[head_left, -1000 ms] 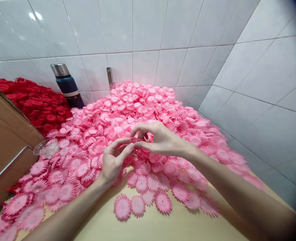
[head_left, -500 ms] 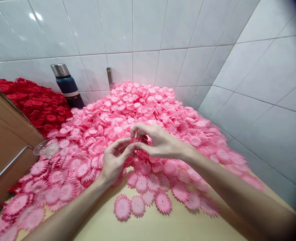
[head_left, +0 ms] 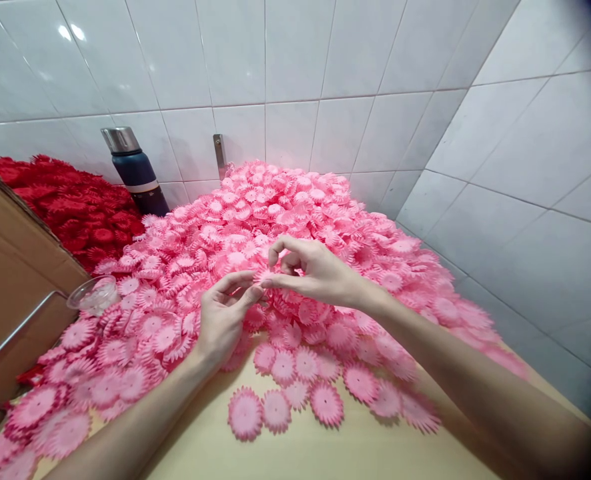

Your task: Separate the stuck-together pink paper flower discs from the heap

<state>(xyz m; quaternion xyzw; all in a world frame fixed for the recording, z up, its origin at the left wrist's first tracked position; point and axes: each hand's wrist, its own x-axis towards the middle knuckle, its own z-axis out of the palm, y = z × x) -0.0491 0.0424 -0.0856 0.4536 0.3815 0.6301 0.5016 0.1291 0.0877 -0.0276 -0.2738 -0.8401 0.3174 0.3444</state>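
L hand (head_left: pixel 220 323) has thumb + fingertips closed on a small pink disc (head_left: pixel 262 274), w/ toothed edge, held up over the near side of the big pink pile (head_left: pixel 295 213), abt mid-view. R hand (head_left: pixel 318 273) comes in from the other side: thumb tip is at the disc, forefinger bent above it w/ a gap btwn the two; can't tell if it's gripping too. Pink pile is all similar toothed discs, heaped up to the tiled wall (head_left: pixel 295 53) at back & spilling fwd onto the pale counter (head_left: pixel 215 453). Few loose discs (head_left: pixel 326 403) lie flat on the counter btwn the forearms, some w/ a small dark dot at ctr. Far L: cardboard box (head_left: pixel 20 267) w/ a thin metal rod (head_left: pixel 20 330) across it, clear plastic tub (head_left: pixel 95 297) next to it at the pile's edge. Behind box, red pile (head_left: pixel 83 207) of similar pcs; dk blue bottle (head_left: pixel 143 177) w/ silver cap is btwn red & pink, near wall. Metal strip (head_left: pixel 219 153) vert. on wall, just behind pink pile.
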